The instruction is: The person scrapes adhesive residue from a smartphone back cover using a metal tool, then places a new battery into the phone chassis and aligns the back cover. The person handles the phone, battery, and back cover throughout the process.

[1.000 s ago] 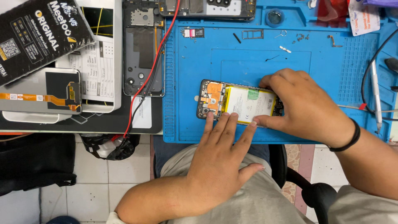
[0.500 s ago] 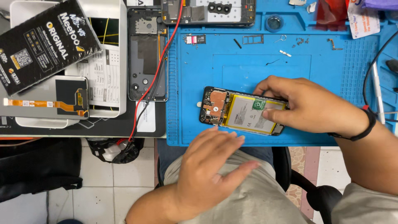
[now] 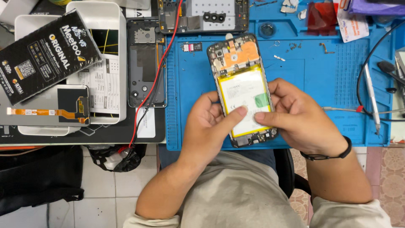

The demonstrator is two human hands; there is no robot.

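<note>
Opened phone: the opened phone (image 3: 242,90), its back cover off, is held upright over the blue repair mat (image 3: 320,88), circuit-board end pointing away from the person.
Battery: a white battery (image 3: 244,99) with a yellow border fills the middle of the phone; an orange patch sits on the board above it.
Left hand: the left hand (image 3: 209,128) is curled around the phone's left edge, thumb pressed flat on the battery.
Right hand: the right hand (image 3: 297,116) grips the right edge, thumb tip on the battery, touching the left thumb; a black wristband (image 3: 327,153) circles the wrist.
Nearby on the mat: a second phone frame (image 3: 202,16) lies at the mat's far edge.
Left of the mat: a black back cover (image 3: 145,63), crossed by a red wire (image 3: 154,82), a black box (image 3: 44,52) and a screen part with an orange flex cable (image 3: 44,112).
Right side: a slim tool (image 3: 372,99) lies near the mat's right edge.
</note>
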